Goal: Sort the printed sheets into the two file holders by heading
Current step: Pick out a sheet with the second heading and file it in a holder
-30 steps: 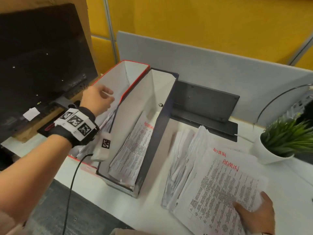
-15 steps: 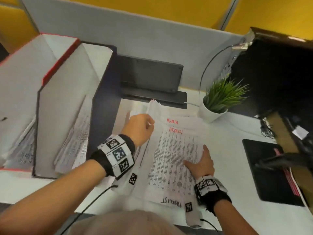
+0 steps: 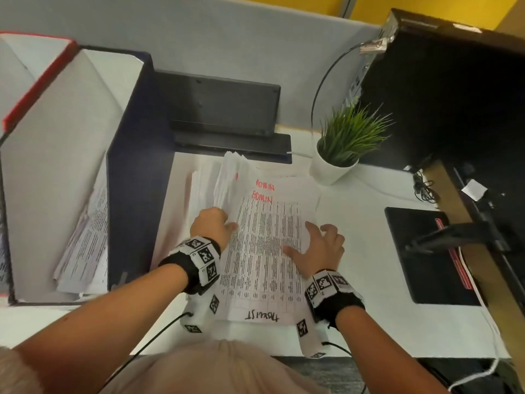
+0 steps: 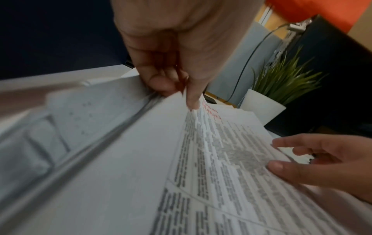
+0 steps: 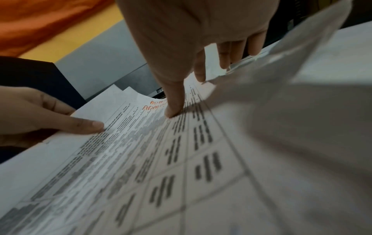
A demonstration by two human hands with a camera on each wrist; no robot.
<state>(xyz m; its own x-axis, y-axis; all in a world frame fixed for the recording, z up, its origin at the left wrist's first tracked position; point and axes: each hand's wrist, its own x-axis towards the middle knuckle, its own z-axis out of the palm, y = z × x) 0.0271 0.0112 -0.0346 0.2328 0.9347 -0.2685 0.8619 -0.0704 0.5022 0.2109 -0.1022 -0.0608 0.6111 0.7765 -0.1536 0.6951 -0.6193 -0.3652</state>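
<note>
A stack of printed sheets [image 3: 264, 251] lies on the white desk; its top sheet is headed ADMIN [image 3: 262, 198] in red. My left hand [image 3: 231, 224] pinches the left edge of the top sheet [image 4: 211, 151] between thumb and curled fingers [image 4: 161, 84]. My right hand [image 3: 309, 237] rests on the sheet's right side, thumb [image 5: 174, 109] pressing the print and fingers spread toward the edge. To the left of the stack stands the navy file holder [image 3: 130, 166] with sheets inside [image 3: 85, 243]. The red file holder [image 3: 37, 89] is beyond it at the far left.
A potted plant [image 3: 338, 155] stands just behind and to the right of the stack. A black stand [image 3: 227, 118] sits behind the stack against the grey partition. A black mat [image 3: 426, 251] and dark monitor [image 3: 454, 95] are on the right.
My left hand left the red holder and came over to the stack, where it now pinches the top sheet's left edge. My right hand moved up the sheet's right side.
</note>
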